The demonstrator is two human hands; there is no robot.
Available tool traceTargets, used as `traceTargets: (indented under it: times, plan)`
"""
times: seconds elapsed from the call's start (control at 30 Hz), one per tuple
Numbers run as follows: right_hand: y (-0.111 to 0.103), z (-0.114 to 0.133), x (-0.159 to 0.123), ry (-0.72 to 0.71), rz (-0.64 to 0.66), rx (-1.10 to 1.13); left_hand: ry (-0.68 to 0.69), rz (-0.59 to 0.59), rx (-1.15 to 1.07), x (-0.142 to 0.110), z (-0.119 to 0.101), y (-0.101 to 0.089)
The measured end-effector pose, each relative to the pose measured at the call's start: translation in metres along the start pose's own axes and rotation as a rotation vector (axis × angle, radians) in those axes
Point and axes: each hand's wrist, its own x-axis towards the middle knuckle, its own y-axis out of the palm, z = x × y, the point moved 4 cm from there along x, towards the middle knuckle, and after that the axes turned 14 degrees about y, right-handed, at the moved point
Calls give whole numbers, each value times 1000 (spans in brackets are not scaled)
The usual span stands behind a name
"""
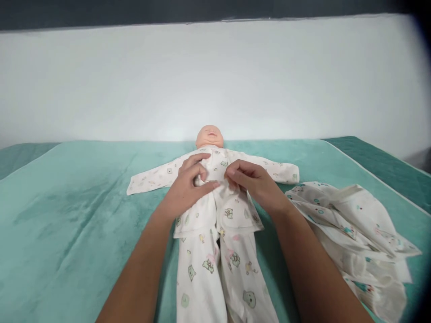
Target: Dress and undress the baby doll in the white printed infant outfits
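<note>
A baby doll (209, 136) lies on its back, dressed in a white long-sleeved baby shirt (235, 211) and white trousers (202, 278), both printed with small animals. The shirt's sleeves stretch out to either side. My left hand (190, 181) rests on the shirt front at the doll's chest, its fingers curved and the thumb apart from the index finger. Opposite it, my right hand (247, 177) is closed, thumb and fingertips pinching the shirt's front near the middle. Whatever fastening lies under those fingertips is hidden. Below the hands the front edges of the shirt part slightly.
A crumpled heap of white printed baby clothing (350, 229) lies to the right, beside my right forearm. Everything rests on a teal padded mat (84, 215) with some creases. Behind it stands a white wall (215, 80) with a dark band on top.
</note>
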Motion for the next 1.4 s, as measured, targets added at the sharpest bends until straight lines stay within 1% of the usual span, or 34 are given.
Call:
traceTargets:
  times: [0.07,0.1,0.17,0.2,0.23,0.3,0.37,0.4,0.43,0.47,0.5,0.57,0.6,0.63,0.67,0.73,0.8,0.87,0.97,1.03,1.1,1.13,1.17,1.2,1.23,1.27,1.33,1.4]
  plan:
    - [-12,-9,5,13,-150,-61,-50,-130,28,1,5,-8]
    - [-20,-16,7,35,-230,-139,-97,-197,55,0,10,-15]
    - [-39,-32,11,110,-346,-378,-212,-290,95,-6,23,-32]
    - [-48,-40,11,156,-375,-517,-268,-300,90,-10,32,-42]
    - [-57,-47,11,202,-393,-635,-320,-282,76,-15,40,-51]
    - [-71,-53,9,273,-436,-783,-432,-190,119,-26,58,-69]
    - [-76,-49,6,281,-516,-803,-559,-109,349,-39,71,-87]
    - [-74,-43,5,250,-559,-772,-598,-92,483,-43,74,-94]
    - [-68,-37,5,194,-590,-721,-608,-96,602,-46,74,-98]
    - [-59,-30,5,120,-596,-666,-583,-124,687,-46,71,-100]
    - [-47,-25,7,37,-568,-615,-523,-164,728,-43,67,-97]
    - [-22,-19,11,-92,-449,-522,-352,-266,704,-33,58,-85]
    - [-12,-20,13,-116,-383,-479,-260,-294,643,-27,55,-75]
    - [-4,-22,16,-110,-328,-436,-176,-298,561,-21,54,-64]
    - [0,-25,18,-83,-296,-392,-109,-276,480,-15,55,-52]
    - [2,-32,22,-21,-276,-338,-42,-205,398,-5,61,-32]
    - [-2,-36,27,-1,-287,-365,-55,-145,421,-1,72,-23]
    - [-9,-40,35,-10,-325,-461,-118,-114,493,-2,83,-25]
    - [-25,-48,48,-5,-415,-666,-269,-94,617,-9,96,-42]
    - [-36,-51,55,46,-443,-771,-396,-101,681,-14,103,-54]
    - [-42,-47,60,111,-441,-837,-480,-111,713,-19,106,-61]
    - [-42,-40,61,121,-445,-857,-495,-112,717,-19,106,-63]
    - [-38,-30,62,104,-456,-869,-497,-107,715,-20,106,-63]
    - [-29,-17,64,62,-463,-878,-496,-102,710,-20,106,-62]
    - [-16,-2,66,4,-466,-882,-495,-96,705,-19,106,-61]
    - [2,13,71,-59,-431,-893,-496,-88,702,-19,106,-61]
    - [48,34,86,-129,-219,-973,-503,-75,709,-19,106,-59]
    - [96,43,106,-147,22,-1197,-500,-65,716,-19,105,-59]
